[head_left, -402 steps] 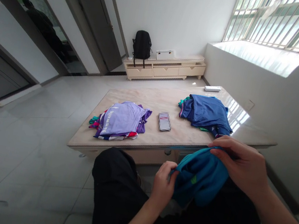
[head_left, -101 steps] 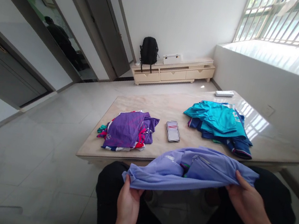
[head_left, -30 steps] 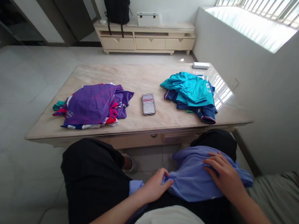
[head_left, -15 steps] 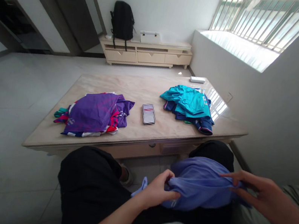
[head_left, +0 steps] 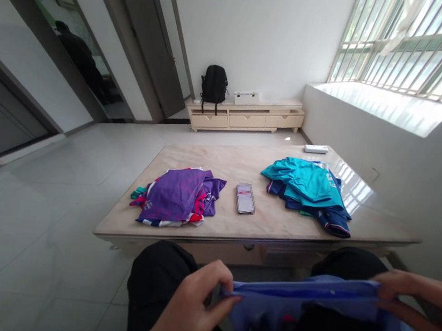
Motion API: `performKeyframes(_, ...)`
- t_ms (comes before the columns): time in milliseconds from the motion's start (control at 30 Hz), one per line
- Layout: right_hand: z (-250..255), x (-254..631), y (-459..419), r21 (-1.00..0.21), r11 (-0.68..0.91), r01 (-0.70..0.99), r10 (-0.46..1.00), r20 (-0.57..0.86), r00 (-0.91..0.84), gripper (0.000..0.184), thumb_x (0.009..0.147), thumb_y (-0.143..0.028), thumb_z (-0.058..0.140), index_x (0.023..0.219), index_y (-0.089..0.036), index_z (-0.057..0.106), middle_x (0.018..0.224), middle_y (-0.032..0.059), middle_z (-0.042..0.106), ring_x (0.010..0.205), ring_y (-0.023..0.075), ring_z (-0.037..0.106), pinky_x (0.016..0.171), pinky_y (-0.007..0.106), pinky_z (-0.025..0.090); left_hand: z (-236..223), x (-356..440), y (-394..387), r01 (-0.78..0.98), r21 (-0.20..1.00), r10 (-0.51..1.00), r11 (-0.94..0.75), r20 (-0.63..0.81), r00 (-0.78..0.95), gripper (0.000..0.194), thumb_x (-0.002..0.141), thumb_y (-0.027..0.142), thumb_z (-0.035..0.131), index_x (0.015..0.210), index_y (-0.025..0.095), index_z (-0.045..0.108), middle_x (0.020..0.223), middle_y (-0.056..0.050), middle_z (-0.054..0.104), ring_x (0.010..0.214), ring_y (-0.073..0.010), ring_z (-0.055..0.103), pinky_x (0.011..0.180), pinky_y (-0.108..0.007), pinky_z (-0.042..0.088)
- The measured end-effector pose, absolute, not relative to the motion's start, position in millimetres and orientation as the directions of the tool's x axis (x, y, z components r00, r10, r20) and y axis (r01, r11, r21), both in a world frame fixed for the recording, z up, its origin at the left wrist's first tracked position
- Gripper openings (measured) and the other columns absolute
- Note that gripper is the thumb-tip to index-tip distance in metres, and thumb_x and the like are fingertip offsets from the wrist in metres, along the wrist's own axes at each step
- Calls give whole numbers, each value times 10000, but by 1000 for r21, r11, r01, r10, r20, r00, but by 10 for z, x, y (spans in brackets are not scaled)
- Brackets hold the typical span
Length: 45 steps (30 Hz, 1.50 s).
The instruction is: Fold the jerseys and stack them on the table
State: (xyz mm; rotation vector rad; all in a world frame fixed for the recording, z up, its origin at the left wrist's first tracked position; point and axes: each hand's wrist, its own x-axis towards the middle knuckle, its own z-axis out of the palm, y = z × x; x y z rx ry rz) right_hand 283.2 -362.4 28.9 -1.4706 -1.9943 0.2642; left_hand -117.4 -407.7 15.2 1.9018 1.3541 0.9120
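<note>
A thin blue garment (head_left: 305, 290) is stretched between my hands above my lap, its upper edge drawn into a nearly straight band. My left hand (head_left: 196, 300) pinches one end of that edge between thumb and fingers. At the other end, my right hand (head_left: 406, 295) is closed on the fabric. Loose cloth hangs below the band and drapes down on the right. Whether it is a shirt or shorts I cannot tell.
On the marble-topped table (head_left: 127, 217) lie a pile of purple and red clothes (head_left: 176, 195), a blurred-out phone-like object (head_left: 245, 199), a pile of teal and navy clothes (head_left: 306, 185) and a white box (head_left: 316, 148). A black backpack (head_left: 214, 85) stands on a low cabinet (head_left: 249, 119).
The bunched garment has been pulled out taut between my hands, which are farther apart and now both grip its edge. My view has tilted up and swung left.
</note>
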Motion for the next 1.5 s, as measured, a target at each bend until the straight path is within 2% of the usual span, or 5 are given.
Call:
performKeyframes(167,571,2568,-3375,-456,439,774,847,498,-186,406,834,-667,677,1163,-438,747,929,-78,819,705,181,778,602,212,590,382,-1365,-4008,575,793,976,-202,210,54,193,893,281,734,1079,233,719,847,-1,689,789,-157,653,758,-225,494)
performKeyframes(400,655,2262,-3142,-589,385,711,918,323,-230,342,876,-600,683,926,-275,776,911,33,784,762,202,733,698,266,572,450,-1564,-3922,420,906,996,-52,76,-39,366,890,492,721,752,157,669,692,-2,602,611,-118,541,548,-185,426)
performKeyframes(600,537,1855,-3197,-957,-9,291,855,-158,-494,385,794,-527,818,882,-175,688,802,28,682,708,158,630,609,241,497,369,-1098,-3893,406,910,988,-86,130,-81,391,938,507,652,757,160,661,607,19,584,550,-106,511,520,-189,398)
performKeyframes(767,415,1431,-3319,-959,-282,3,780,-231,-581,434,695,-469,910,891,-143,701,795,20,711,685,119,628,583,197,461,271,-711,-3854,503,813,952,-293,296,77,241,990,344,622,828,184,699,715,3,645,658,-123,582,642,-221,442)
performKeyframes(1500,447,1395,-3449,-959,125,254,821,-44,-569,354,982,-359,611,1307,-221,637,987,48,779,896,194,742,796,279,586,107,-669,-3868,462,737,864,-493,476,162,124,942,239,706,1059,204,733,984,-87,721,906,-206,690,823,-295,564)
